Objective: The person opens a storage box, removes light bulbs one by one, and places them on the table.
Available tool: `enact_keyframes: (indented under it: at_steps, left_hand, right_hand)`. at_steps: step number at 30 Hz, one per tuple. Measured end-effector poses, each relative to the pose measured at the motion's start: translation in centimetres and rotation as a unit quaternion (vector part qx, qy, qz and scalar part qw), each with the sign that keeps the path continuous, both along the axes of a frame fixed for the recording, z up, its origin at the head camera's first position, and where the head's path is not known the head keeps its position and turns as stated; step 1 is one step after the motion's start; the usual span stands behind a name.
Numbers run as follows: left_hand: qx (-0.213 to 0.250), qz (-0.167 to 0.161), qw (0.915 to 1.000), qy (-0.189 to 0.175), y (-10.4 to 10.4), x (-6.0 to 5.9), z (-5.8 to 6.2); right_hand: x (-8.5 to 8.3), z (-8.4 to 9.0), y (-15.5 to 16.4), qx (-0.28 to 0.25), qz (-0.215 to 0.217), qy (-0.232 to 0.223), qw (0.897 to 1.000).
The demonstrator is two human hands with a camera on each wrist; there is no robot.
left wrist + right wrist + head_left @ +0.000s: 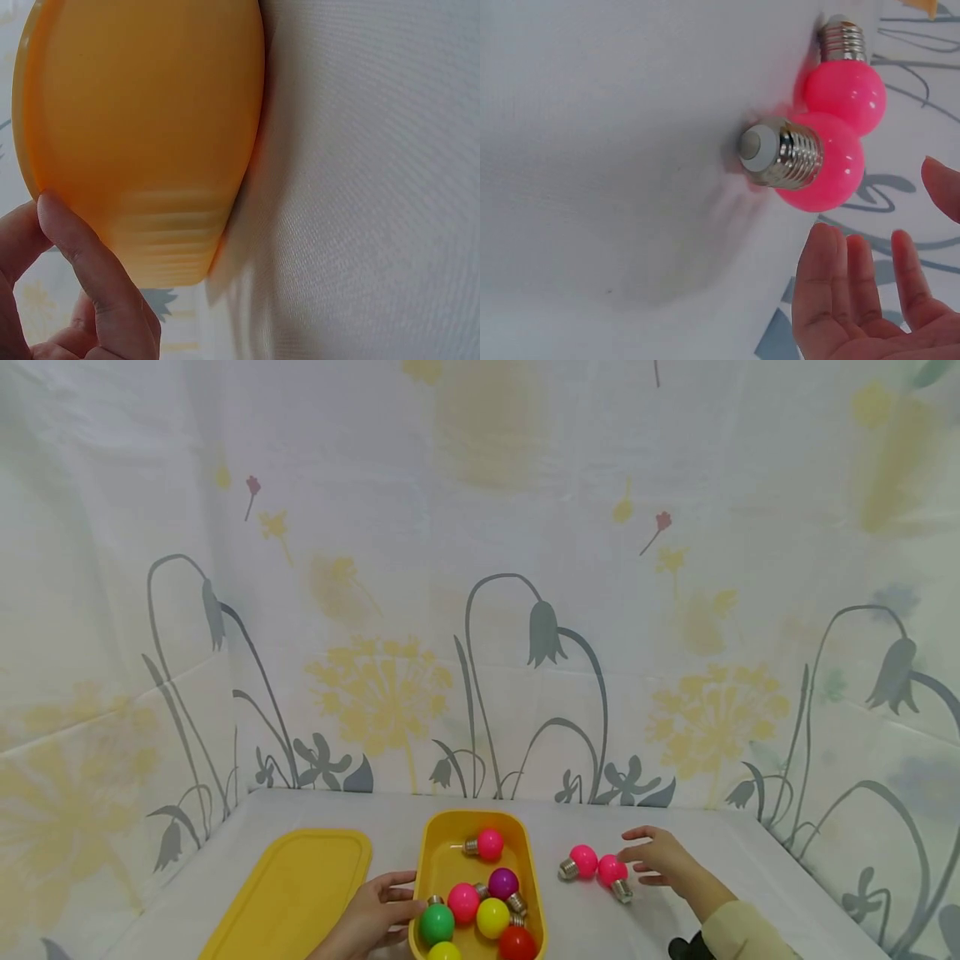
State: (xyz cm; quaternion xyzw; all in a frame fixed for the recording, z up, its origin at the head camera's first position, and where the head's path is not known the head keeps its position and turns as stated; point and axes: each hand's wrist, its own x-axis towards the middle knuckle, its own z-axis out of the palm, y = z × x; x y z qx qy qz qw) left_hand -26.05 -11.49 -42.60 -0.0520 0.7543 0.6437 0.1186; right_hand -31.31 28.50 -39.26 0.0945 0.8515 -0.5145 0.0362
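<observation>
Left hand (pixel 372 917) touched the yellow tub (pixel 447 866) with relaxed fingers (pixel 71 240); right hand (pixel 660 858) hovered, fingers spread loose, beside two pink bulbs (pixel 597 867) near the table's (pixel 697 843) right edge.

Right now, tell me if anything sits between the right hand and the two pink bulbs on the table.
Nothing visible does. The right hand hovers open just beside the nearer pink bulb, with only bare white tablecloth between; the second pink bulb lies just beyond it.

Occlusions and frame cut-offs

The yellow tub (pixel 438 852) and red bulb (pixel 517 945) are cropped by the bottom edge; the left hand (pixel 372 917) is cut off at the wrist.
</observation>
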Motion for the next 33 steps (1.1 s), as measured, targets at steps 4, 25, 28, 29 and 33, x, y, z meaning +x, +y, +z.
enact_keyframes:
  at_steps: [4,25,28,29,33]
  left_hand:
    - [0.0,0.001,1.0,0.003,0.0,0.0,-0.1]
    - [-0.002,0.001,1.0,0.002,0.1,0.1,-0.1]
    - [-0.002,0.002,1.0,0.002,0.1,0.1,0.0]
    - [-0.002,0.003,1.0,0.002,0.1,0.1,0.0]
    - [-0.004,0.004,1.0,0.0,0.1,0.1,0.0]
  right_hand:
    - [-0.1,0.5,-0.3,-0.001,0.009,0.007,1.0]
    - [-0.8,2.6,-4.4,-0.012,0.037,0.038,0.999]
    - [-1.0,3.0,-5.1,-0.013,0.039,0.04,0.998]
    - [-1.0,3.1,-5.3,-0.013,0.04,0.042,0.998]
    - [-1.2,3.4,-6.4,-0.02,0.045,0.045,0.998]
